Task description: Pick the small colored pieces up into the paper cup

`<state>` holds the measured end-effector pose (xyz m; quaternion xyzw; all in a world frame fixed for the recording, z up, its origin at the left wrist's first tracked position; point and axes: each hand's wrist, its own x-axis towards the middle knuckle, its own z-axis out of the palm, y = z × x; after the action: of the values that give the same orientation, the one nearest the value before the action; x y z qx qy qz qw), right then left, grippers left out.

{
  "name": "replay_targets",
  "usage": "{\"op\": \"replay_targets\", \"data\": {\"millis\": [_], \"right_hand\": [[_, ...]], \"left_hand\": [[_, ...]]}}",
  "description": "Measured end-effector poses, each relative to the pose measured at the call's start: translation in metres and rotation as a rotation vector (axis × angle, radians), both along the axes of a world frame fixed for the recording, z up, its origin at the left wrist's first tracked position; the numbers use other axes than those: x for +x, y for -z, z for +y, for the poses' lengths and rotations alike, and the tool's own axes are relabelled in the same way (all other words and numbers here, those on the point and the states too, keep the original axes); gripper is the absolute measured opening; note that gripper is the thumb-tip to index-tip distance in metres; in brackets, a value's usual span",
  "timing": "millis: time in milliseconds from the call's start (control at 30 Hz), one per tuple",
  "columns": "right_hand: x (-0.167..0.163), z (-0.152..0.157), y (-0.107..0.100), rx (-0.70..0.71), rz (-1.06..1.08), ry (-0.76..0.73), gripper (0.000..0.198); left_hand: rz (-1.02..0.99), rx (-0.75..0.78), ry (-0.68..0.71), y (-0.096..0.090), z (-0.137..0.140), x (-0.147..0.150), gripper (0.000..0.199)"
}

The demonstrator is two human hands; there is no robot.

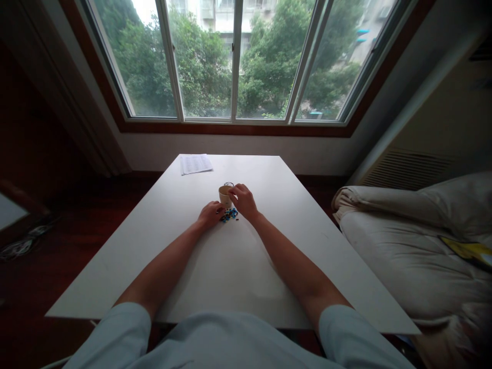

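A small tan cup [224, 197] stands upright near the middle of the white table [238, 277]. Just in front of it lies a loose pile of small blue, yellow and dark pieces [229, 214], too small to name. My right hand [244, 200] is at the cup's right rim, fingertips pinched together over the opening; whatever they hold is hidden. At the pile's left edge rests my left hand [211, 213], its fingers curled and closed near the pieces, their contents too small to make out. One dark piece [237, 220] lies apart on the right.
Behind the cup is a thin dark looped item [228, 184]. Printed papers [196, 164] lie at the table's far left corner. A padded light sofa [407, 246] stands along the right side, and a window [234, 61] is beyond the table.
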<state>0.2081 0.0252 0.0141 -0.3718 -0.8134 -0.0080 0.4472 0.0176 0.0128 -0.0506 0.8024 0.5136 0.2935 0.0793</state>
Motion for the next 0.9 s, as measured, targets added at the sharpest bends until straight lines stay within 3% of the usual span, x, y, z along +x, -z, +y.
{"op": "replay_targets", "data": {"millis": [167,333,500,900], "right_hand": [[-0.024,-0.007,-0.015,-0.026,-0.041,0.091,0.022],[-0.028,-0.003,0.001,-0.052,-0.122,0.183,0.024],[-0.026,0.0,0.015,-0.02,-0.141,0.175,0.024],[-0.02,-0.007,0.007,-0.088,-0.195,0.222,0.025]], "left_hand": [[0.005,0.011,0.007,0.0,0.001,0.001,0.021],[0.007,-0.001,-0.004,-0.002,0.0,0.002,0.02],[0.007,0.009,0.03,-0.003,-0.002,0.003,0.019],[0.018,0.004,0.017,-0.005,-0.003,0.004,0.02]]}}
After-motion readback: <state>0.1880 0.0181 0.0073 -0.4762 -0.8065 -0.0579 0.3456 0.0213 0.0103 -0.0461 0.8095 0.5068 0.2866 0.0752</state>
